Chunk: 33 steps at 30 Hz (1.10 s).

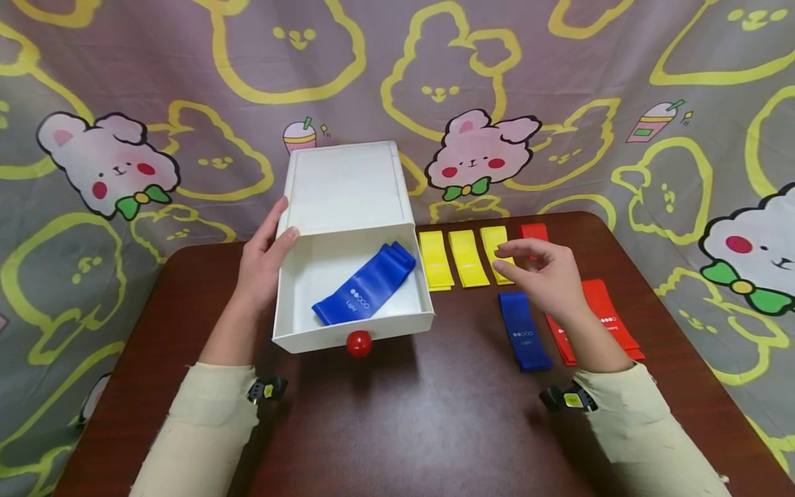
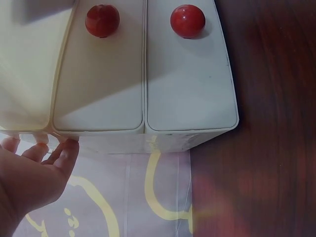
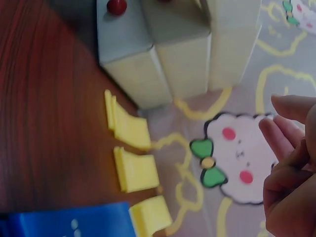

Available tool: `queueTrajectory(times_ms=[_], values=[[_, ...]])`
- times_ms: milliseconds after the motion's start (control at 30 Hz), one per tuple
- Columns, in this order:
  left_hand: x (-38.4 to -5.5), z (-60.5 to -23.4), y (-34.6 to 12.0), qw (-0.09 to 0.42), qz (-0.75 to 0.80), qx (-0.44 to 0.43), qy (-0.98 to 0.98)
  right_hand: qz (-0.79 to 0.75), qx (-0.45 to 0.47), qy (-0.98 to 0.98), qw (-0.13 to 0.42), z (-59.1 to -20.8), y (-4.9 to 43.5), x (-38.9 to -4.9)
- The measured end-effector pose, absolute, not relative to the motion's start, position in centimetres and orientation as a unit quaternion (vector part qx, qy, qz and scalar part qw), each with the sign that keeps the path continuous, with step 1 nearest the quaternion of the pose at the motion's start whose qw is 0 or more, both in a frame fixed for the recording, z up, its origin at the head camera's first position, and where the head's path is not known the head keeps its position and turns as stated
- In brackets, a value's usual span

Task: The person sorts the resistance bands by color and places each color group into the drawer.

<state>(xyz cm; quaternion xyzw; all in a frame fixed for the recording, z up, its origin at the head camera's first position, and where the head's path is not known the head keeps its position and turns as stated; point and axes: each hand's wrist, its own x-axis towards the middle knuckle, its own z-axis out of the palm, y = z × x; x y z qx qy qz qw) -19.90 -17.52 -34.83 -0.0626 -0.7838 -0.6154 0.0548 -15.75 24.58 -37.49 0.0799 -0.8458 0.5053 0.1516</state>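
My left hand [image 1: 259,266] rests at the upper left of a white drawer cabinet [image 1: 348,186], its thumb over the front top corner and its fingers against the side. The cabinet's top drawer [image 1: 298,273] is pulled out and has a red knob [image 1: 359,343]. Inside it a blue resistance band [image 1: 366,286] marked Light lies slantwise. My right hand [image 1: 546,276] hovers over the bands right of the cabinet, fingers bent, thumb apart, nothing held. Below it lies another blue band [image 1: 524,335]; a red band [image 1: 611,321] lies near its wrist.
Three folded yellow bands [image 1: 468,259] line up beside the cabinet. A red band [image 1: 533,230] is partly hidden behind the right hand. Two lower drawers with red knobs [image 2: 187,21] are closed. A patterned curtain [image 1: 373,69] hangs behind the dark wooden table [image 1: 397,428].
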Motion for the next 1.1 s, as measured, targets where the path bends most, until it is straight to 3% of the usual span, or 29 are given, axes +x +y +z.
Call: queueTrajectory(times_ms=[300, 1100], values=[[-20.0, -34.8, -17.6, 0.055, -0.62, -0.065, -0.78, 0.496, 0.041, -0.864, 0.077, -40.1, 26.6, -16.4], [-20.0, -34.9, -17.6, 0.051, -0.623, -0.063, -0.778, 0.424, 0.006, -0.906, -0.011, -45.0, 30.2, -17.6]])
